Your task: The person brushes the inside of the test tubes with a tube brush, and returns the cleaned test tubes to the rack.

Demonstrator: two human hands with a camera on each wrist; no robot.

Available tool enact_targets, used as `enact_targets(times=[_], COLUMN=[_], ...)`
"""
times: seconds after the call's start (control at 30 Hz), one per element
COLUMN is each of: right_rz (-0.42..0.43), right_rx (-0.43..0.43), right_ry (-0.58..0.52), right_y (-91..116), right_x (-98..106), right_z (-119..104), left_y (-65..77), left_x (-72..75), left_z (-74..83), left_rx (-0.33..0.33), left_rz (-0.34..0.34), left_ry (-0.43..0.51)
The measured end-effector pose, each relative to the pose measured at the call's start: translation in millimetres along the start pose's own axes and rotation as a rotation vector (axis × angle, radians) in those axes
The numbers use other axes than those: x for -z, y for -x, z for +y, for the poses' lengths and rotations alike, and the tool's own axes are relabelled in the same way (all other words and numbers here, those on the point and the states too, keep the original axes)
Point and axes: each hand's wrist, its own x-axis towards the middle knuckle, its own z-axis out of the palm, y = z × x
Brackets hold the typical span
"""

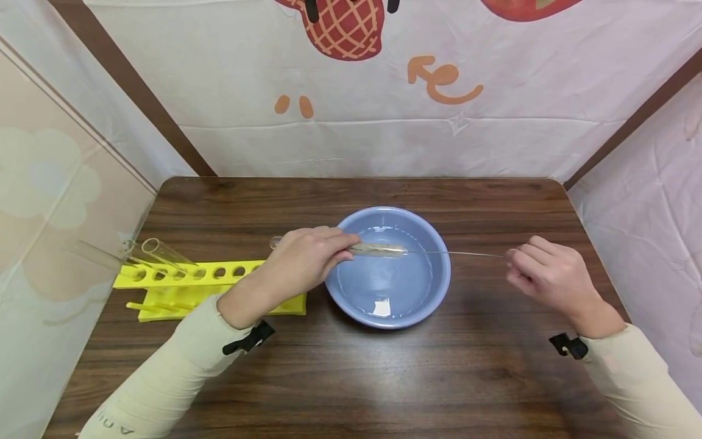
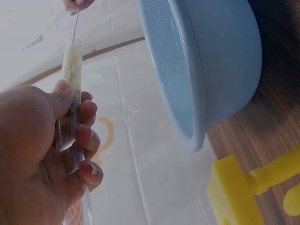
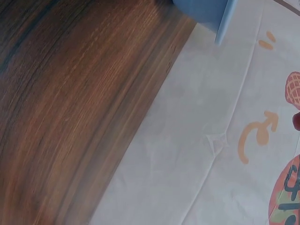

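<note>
In the head view my left hand (image 1: 301,259) grips a clear glass test tube (image 2: 72,51), held level above the blue basin (image 1: 443,286). The bristles of a test tube brush (image 1: 378,250) sit inside the tube's mouth end. Its thin wire handle (image 1: 474,253) stretches right to my right hand (image 1: 554,277), whose curled fingers pinch the wire's end. The left wrist view shows the thumb and fingers wrapped round the tube, pale bristles within it. Only a bit of fingertip (image 3: 296,122) appears in the right wrist view. Water lies in the basin.
A yellow test tube rack (image 1: 293,305) stands left of the basin, partly behind my left forearm. Several glass test tubes (image 1: 164,253) lean in its left holes. The brown wooden table (image 1: 384,378) ends at a printed cloth wall (image 1: 373,146) at the back.
</note>
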Motion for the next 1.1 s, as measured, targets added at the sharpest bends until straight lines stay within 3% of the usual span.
enact_targets(times=[1.1], right_rz=[0.104], right_rx=[0.03], right_ry=[0.099], right_y=[16], right_x=[14], right_z=[12], left_y=[8.8], left_x=[4.9], left_z=[-4.6], left_rx=[0.003], left_rz=[0.023], left_ry=[0.008])
